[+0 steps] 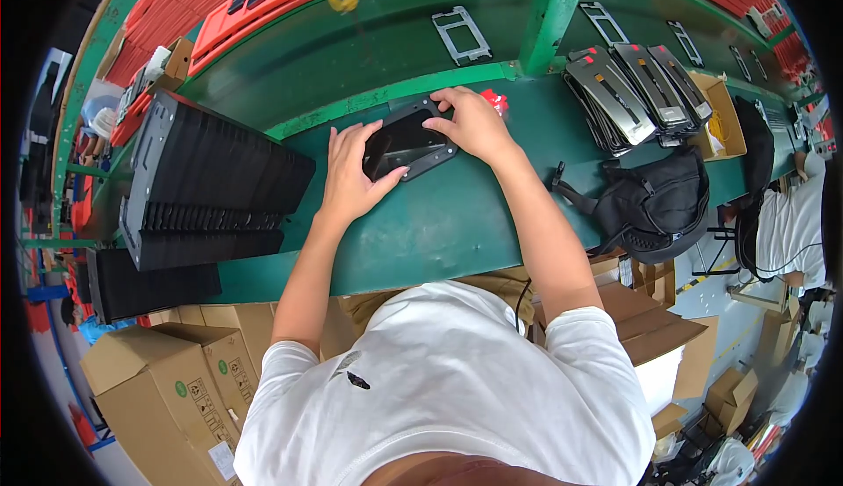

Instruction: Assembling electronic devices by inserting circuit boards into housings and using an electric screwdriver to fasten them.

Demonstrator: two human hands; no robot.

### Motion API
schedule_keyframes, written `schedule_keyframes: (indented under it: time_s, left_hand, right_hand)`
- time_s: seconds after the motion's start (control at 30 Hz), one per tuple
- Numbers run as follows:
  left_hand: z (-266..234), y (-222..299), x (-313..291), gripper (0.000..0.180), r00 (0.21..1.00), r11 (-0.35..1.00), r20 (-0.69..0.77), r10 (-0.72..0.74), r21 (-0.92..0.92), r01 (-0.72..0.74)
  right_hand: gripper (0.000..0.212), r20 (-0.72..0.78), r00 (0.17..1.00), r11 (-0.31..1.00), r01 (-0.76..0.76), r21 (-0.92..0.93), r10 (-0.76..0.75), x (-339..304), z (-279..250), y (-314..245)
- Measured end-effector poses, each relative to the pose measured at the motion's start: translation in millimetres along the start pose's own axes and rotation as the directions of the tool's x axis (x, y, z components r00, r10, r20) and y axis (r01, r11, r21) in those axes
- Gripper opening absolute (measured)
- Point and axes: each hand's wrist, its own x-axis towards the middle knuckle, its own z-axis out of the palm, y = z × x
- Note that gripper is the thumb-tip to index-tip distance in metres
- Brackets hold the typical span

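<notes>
A glossy black panel, like a phone screen (392, 146), lies in a dark grey frame with small round studs (430, 163) on the green bench. My left hand (349, 174) spans the left end of the frame, fingers along the upper edge and thumb at the lower edge by the panel. My right hand (474, 122) grips the frame's upper right, thumb resting over the panel's right end and fingers at the far rim. A small red and white piece (495, 101) sits just beyond my right hand.
Black slotted racks (219, 165) stand at left. Stacked metallic phone-shaped plates (610, 100), a small cardboard box (722, 117) and a black bag (654, 201) are at right. Orange trays (263, 3) fill the shelf above. Cartons (167, 389) stand below. Another person (790, 231) is at far right.
</notes>
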Motion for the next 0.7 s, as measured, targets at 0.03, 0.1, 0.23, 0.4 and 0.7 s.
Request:
schedule_keyframes:
  time_s: [0.03,0.1,0.23,0.4,0.7]
  left_hand:
    - [-0.1,0.0,-1.1,0.082,1.000,1.000,-0.005,-0.003,0.009,0.003]
    - [0.1,-0.5,-2.8,0.083,1.000,1.000,-0.012,-0.005,0.017,0.006]
    - [0.4,-0.9,-4.9,0.082,1.000,1.000,-0.014,-0.014,-0.009,0.014]
    - [-10.7,6.8,-5.3,0.077,0.999,1.000,0.043,-0.027,0.016,0.026]
    - [-39.4,-9.8,-34.3,0.064,0.952,0.969,0.187,-0.242,0.088,0.229]
  right_hand:
    - [0.051,0.001,1.000,1.000,0.003,-0.002,-0.003,-0.1,0.4,-1.1]
    - [0.051,-0.007,1.000,1.000,-0.003,-0.024,0.003,0.1,0.8,-2.7]
    - [0.051,-0.013,1.000,0.999,-0.005,-0.036,0.005,0.6,2.2,-3.9]
    - [0.048,-0.013,1.000,0.999,0.000,-0.049,-0.001,-0.5,3.2,-0.6]
    - [0.054,0.192,0.959,0.956,0.242,-0.167,-0.210,-10.9,-19.0,-10.2]
